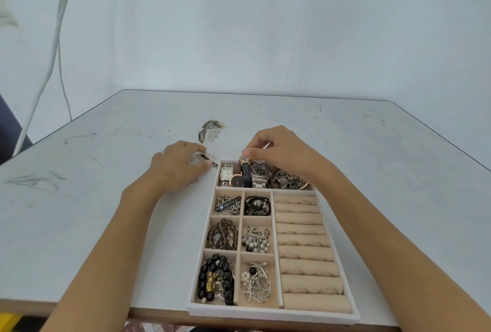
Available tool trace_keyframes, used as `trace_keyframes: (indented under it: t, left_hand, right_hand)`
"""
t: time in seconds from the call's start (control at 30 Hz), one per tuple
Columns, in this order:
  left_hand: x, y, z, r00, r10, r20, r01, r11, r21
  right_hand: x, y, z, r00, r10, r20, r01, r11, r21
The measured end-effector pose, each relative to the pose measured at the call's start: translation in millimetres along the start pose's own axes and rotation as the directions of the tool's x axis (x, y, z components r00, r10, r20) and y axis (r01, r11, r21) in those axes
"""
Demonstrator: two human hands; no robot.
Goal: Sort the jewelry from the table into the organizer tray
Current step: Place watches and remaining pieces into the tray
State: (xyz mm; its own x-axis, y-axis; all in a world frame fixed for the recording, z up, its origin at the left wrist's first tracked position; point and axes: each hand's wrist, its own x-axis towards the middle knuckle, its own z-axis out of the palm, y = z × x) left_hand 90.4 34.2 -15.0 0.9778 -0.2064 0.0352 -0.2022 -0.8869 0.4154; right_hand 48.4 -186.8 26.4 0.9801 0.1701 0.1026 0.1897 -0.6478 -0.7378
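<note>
- The organizer tray (pixel 265 317) is set on the counter (pixel 106 212) toward 5 o'clock, its near rim at the counter's front edge.
- Watches (pixel 255 175) and a tangle of metal bangles (pixel 289 181) are held in the tray's 12 o'clock compartment.
- Thin rings are slotted between the ring rolls (pixel 305 252) along the 3 o'clock side.
- Six small compartments on the 9 o'clock side are filled with chains, beads and pearls; a black bead bracelet (pixel 212 284) lies in the 7 o'clock one.
- The right hand (pixel 279 151) is held over the watch compartment, its fingers curled and pinched on a thin pale piece (pixel 266 145).
- The left hand (pixel 178 165) is rested on the counter just beside the tray's 11 o'clock corner, fingers bent over a small dark item (pixel 206 158); whether it is gripped cannot be told.
</note>
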Motion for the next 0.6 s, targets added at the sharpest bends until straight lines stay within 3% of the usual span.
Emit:
trace_keyframes:
  t: [0.6]
  left_hand:
    - [2.1,-3.6,9.4,0.992,-0.009,0.125,-0.006,0.992,0.126]
  right_hand:
    - [1.7,-0.7,5.2,1.000,0.007,0.017,-0.005,0.995,-0.096]
